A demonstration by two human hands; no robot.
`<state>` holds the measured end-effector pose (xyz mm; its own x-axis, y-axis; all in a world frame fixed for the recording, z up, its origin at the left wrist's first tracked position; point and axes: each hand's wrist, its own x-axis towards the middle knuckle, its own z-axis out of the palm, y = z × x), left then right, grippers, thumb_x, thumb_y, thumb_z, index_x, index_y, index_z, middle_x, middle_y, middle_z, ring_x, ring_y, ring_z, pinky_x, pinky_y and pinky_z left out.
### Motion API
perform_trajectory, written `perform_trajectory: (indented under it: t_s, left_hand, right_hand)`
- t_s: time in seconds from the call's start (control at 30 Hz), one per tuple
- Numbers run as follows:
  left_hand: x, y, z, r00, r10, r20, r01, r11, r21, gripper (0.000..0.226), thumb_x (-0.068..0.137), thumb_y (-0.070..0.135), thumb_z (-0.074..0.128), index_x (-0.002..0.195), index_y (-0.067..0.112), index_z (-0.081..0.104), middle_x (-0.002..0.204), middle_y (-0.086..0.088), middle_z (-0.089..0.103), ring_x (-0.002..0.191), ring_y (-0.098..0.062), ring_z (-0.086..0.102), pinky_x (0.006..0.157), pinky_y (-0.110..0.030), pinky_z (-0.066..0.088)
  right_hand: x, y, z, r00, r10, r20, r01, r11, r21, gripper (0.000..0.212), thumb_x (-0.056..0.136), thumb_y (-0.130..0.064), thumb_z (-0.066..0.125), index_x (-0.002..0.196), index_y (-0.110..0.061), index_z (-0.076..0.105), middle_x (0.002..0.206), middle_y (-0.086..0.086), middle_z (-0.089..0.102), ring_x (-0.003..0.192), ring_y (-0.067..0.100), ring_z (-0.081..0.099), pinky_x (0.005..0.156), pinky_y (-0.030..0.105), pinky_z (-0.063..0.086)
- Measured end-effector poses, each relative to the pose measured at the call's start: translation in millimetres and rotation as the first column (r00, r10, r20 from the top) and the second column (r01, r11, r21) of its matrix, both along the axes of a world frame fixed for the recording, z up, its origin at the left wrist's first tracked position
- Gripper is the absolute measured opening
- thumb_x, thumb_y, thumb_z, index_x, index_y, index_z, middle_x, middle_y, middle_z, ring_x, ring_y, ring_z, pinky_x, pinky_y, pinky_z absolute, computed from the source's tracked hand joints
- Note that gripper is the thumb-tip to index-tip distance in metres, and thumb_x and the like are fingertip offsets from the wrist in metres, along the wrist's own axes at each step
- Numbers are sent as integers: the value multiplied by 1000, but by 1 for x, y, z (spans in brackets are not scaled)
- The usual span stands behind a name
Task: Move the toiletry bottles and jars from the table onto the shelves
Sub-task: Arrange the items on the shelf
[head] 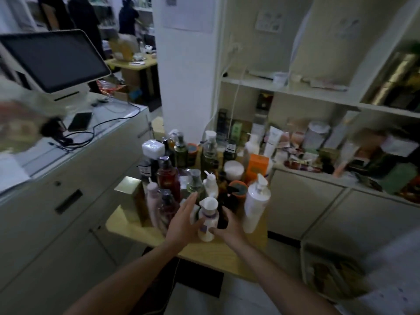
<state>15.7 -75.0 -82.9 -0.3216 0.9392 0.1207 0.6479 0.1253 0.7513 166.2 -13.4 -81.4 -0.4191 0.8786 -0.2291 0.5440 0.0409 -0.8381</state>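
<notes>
A small yellow table [218, 251] is crowded with toiletry bottles and jars. At its front stands a small white bottle [208, 220] with a purple label. My left hand [183, 221] is beside it on the left, fingers straight and thumb against the bottle. My right hand [230, 226] curls round its right side, thumb low on the bottle, with a dark bottle [223, 198] just behind. A tall white pump bottle [255, 203] stands to the right and a red pump bottle [168, 176] behind left. White shelves [293, 93] rise to the right.
The lower shelf [318, 176] is packed with tubes, jars and boxes. A white counter [75, 169] on the left carries a monitor [54, 60], a phone [80, 121] and cables. A gold box [133, 198] stands at the table's left edge. A person stands far back.
</notes>
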Motion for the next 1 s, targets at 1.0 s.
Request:
perform_trajectory:
  t_s: [1.0]
  left_hand:
    - [94,94,78,649,-702,295,737,676,-12,60,71,33,81,123,31,53,111,15,55,101,4,55,82,-12,47]
  right_hand:
    - [95,-37,-23,857,-487,-169,439,862,-256,104,31,-55,91,123,-27,53,111,-9,66,100,9,63,83,31,56]
